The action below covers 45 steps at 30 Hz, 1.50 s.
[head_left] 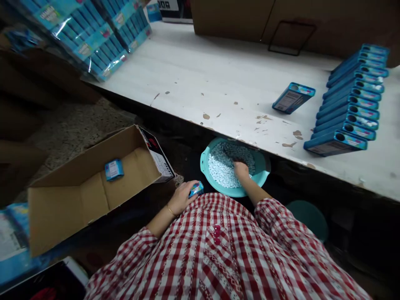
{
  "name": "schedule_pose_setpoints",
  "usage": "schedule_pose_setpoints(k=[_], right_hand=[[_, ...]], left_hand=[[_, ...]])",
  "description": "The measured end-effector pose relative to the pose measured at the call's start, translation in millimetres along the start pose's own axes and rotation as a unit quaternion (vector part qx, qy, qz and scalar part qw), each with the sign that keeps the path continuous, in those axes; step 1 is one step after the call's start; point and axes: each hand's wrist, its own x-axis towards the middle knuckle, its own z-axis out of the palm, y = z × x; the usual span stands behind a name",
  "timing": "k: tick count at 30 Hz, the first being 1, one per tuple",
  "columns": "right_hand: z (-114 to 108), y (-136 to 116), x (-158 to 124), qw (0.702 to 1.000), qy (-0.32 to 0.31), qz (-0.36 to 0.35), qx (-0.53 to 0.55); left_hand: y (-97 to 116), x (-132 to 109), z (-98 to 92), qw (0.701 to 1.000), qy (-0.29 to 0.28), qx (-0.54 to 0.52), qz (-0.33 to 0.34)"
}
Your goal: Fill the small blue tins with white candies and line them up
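My left hand (182,197) is closed around a small blue box (196,189), held close to my checked clothing, left of the basin. Into a turquoise basin (204,163) reaches my right hand (241,170), its fingertips sunk among many small white pellets (223,166). Those fingers are hidden, so I cannot see whether they grasp any pellets. The basin sits below the front edge of the white table (187,79). On that table a single blue box (293,98) stands apart from a row of several similar boxes (346,108) with dark round holes on top.
To the left is an open cardboard carton (90,191) with one blue box (114,169) inside. Plastic-wrapped stacks of blue packs (90,37) stand at the table's far left. A large brown carton (231,21) lines the back. A dark green round object (308,218) lies under the table.
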Motion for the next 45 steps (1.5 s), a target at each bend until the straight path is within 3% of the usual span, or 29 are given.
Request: schedule_pose_setpoints(k=[4,9,11,14,16,18,22,26,30,33,36,39,45], right_hand=[[2.2,16.2,-9.8,0.999,-0.019,-0.032,0.010],[-6.3,48.3,-15.5,0.998,-0.024,0.055,0.001],[0.3,39.6,-18.0,0.998,-0.024,0.052,0.006],[15.9,12.6,-22.0,0.999,-0.024,-0.004,0.033],[24.2,-1.9,-23.6,0.997,-0.030,-0.050,0.059],[28.3,-8.5,-23.2,0.991,-0.043,-0.091,0.091],[27.2,-4.9,-18.1,0.976,-0.070,-0.132,0.156],[16.7,9.4,-21.8,0.970,-0.057,-0.126,0.200],[-9.5,34.4,-40.3,0.957,-0.019,-0.123,0.262],[-39.3,51.1,-58.6,0.951,0.016,-0.128,0.281],[-72.7,54.0,-74.8,0.956,0.029,-0.155,0.248],[-102.0,41.7,-85.0,0.971,0.015,-0.165,0.172],[-133.2,2.3,-93.4,0.989,-0.005,-0.141,-0.043]], left_hand=[[-18.0,-10.3,10.0,0.992,0.042,-0.114,-0.030],[-43.4,-18.2,25.7,0.947,0.127,-0.243,-0.164],[-47.8,-5.9,35.0,0.905,0.168,-0.341,-0.190],[-45.2,27.5,44.3,0.837,0.198,-0.478,-0.178],[-40.1,49.3,45.9,0.812,0.168,-0.530,-0.176],[-35.3,62.9,45.4,0.805,0.135,-0.547,-0.183],[-29.8,65.6,42.5,0.834,0.126,-0.511,-0.165],[-24.0,62.1,32.3,0.905,0.160,-0.381,-0.103],[-16.6,71.4,18.3,0.946,0.216,-0.234,-0.064],[-11.0,86.2,19.6,0.959,0.217,-0.178,-0.029],[-4.2,104.2,32.6,0.973,0.186,-0.140,-0.003],[3.8,119.8,48.1,0.981,0.154,-0.111,0.026],[13.6,128.7,60.7,0.990,0.112,-0.052,0.073]])
